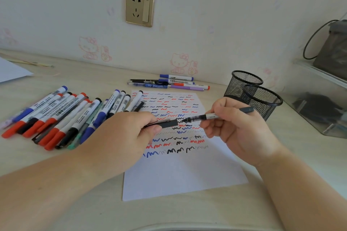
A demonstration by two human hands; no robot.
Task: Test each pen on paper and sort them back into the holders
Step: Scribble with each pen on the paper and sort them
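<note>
My right hand (242, 127) grips a grey-black pen (210, 117) with its tip pointing left, just above the paper (180, 174). My left hand (129, 133) pinches the pen's black cap (167, 124), its open end a short gap from the tip. The white sheet carries several rows of red, blue and black squiggles. Two black mesh holders (262, 101) stand at the right behind my right hand. A large heap of markers (62, 116) lies left of the sheet. A smaller group of pens (169, 83) lies by the wall.
A clear plastic box (319, 103) sits on the desk at the far right, with a grey bag (332, 47) above it. Another white sheet (11, 71) lies at the far left. A wall socket (139, 7) is above the desk.
</note>
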